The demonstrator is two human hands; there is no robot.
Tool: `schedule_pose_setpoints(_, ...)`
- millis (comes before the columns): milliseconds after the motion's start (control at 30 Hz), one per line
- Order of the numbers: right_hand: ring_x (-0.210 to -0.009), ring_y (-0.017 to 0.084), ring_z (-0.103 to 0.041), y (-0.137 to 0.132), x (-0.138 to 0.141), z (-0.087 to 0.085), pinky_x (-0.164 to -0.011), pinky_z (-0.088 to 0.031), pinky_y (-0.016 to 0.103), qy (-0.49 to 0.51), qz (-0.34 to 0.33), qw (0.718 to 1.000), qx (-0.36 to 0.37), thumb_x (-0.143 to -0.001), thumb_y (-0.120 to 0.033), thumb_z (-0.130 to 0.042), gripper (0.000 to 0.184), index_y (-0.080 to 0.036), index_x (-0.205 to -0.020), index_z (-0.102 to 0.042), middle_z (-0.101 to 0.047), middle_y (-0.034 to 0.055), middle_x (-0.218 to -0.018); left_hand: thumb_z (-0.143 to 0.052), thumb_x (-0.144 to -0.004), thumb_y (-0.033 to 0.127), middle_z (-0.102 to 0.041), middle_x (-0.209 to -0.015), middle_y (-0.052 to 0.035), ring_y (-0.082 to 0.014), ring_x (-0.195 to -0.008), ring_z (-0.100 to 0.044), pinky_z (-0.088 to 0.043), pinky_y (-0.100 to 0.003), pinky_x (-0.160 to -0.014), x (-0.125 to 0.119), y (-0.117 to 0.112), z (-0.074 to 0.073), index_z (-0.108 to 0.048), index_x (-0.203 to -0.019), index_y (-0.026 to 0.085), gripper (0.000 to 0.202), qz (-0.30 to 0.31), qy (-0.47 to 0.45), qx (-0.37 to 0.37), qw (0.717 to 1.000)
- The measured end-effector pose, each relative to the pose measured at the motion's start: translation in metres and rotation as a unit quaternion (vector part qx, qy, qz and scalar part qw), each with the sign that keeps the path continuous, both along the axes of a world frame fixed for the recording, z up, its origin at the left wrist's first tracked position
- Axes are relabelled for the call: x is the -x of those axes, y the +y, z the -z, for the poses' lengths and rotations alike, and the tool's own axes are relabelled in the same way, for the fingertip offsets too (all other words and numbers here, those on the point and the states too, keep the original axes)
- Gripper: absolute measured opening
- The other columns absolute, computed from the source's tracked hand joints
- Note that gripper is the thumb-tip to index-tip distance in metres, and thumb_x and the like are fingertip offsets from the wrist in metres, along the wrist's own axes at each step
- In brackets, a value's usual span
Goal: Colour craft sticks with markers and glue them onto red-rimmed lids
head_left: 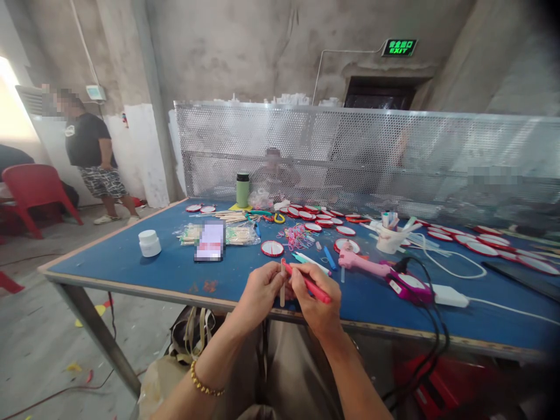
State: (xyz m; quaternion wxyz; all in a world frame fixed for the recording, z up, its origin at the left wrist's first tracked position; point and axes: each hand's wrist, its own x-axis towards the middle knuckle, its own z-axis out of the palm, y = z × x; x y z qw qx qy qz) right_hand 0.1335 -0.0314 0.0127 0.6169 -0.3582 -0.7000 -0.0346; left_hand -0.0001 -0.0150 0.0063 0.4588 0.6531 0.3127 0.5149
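My left hand (pixel 259 294) is closed around a thin wooden stick (pixel 282 287), held upright just above the near edge of the blue table (pixel 131 259). My right hand (pixel 315 297) grips a red marker (pixel 307 282) like a pen, its tip against the upper part of the stick. Both hands meet in front of me. A bead bracelet (pixel 205 385) is on my left wrist.
On the table lie a pink glue gun (pixel 365 263), a white jar (pixel 149 242), a green flask (pixel 242 190), bundles of sticks (pixel 227 234), coloured rubber bands (pixel 297 236), several red-rimmed discs (pixel 272 248), a cup of pens (pixel 389 236) and cables (pixel 455 265). A perforated metal screen (pixel 350 151) stands behind. A person (pixel 94 157) stands at far left by a red chair (pixel 32 189).
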Motion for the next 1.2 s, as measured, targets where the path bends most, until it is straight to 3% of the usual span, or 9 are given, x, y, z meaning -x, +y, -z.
schedule_pose_setpoints(600,-0.065,0.011,-0.066,-0.001,0.0,0.0009,-0.064,-0.051,0.021,-0.002,0.006,1.0,-0.001,-0.09,-0.016,-0.058,0.011,-0.019,-0.087,-0.068,-0.071,0.0,-0.076,-0.051,-0.091,0.04,-0.053,-0.064,0.0022,-0.01,-0.059,-0.049,-0.04,-0.02,-0.055,0.0,0.0002,-0.0003,-0.055,-0.072,0.015,0.032,-0.018,0.02,-0.012,1.0)
schedule_pose_setpoints(833,-0.064,0.012,-0.066,0.0012,-0.0013,0.0032,-0.063,-0.052,0.022,0.012,0.017,1.0,-0.006,-0.09,-0.017,-0.058,0.011,-0.019,-0.087,-0.068,-0.071,-0.0002,-0.076,-0.054,-0.089,0.044,-0.055,-0.067,0.0017,-0.0116,-0.059,-0.055,-0.046,-0.022,-0.058,-0.0016,-0.003,-0.0032,-0.055,-0.078,0.015,0.031,0.009,-0.018,0.03,0.999)
schedule_pose_setpoints(1200,-0.06,0.012,-0.065,0.0003,-0.0007,0.0021,-0.06,-0.052,0.023,0.01,0.023,1.0,0.007,-0.09,-0.019,-0.057,0.011,-0.02,-0.085,-0.067,-0.07,-0.0006,-0.073,-0.055,-0.089,0.046,-0.056,-0.067,0.0017,-0.0113,-0.059,-0.054,-0.047,-0.022,-0.057,-0.0006,-0.0025,-0.0019,-0.056,-0.076,0.015,0.033,0.006,-0.014,0.021,1.0)
